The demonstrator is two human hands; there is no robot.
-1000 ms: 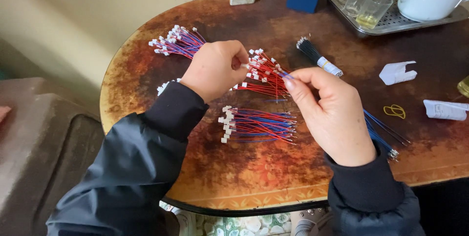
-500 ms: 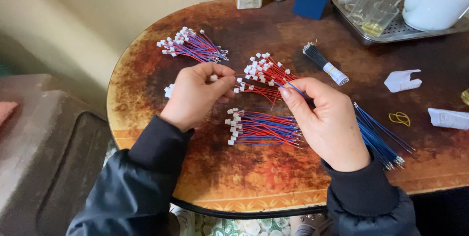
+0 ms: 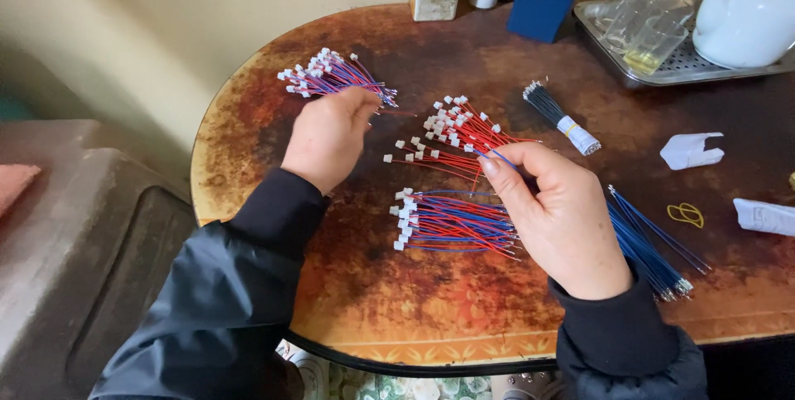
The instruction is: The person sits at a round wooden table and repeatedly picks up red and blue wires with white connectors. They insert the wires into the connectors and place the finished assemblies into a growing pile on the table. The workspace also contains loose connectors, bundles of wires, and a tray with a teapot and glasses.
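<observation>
Now: a wire is pinched, the left hand drawn back

A single blue wire (image 3: 495, 156) is pinched between thumb and forefinger of the right hand (image 3: 563, 218), just above the near red-and-blue wire bundle (image 3: 451, 222). The left hand (image 3: 330, 137), its grip curled shut on something that cannot be made out, has been drawn left, away from the loose red wires (image 3: 451, 131), beside the far bundle (image 3: 331, 75). Loose blue wires (image 3: 650, 238) lie right on the bench (image 3: 373, 301).

Soft, even daylight is falling here — the glossy table (image 3: 248, 127) is catching pale glare at its left rim, with shadows staying faint.
</observation>
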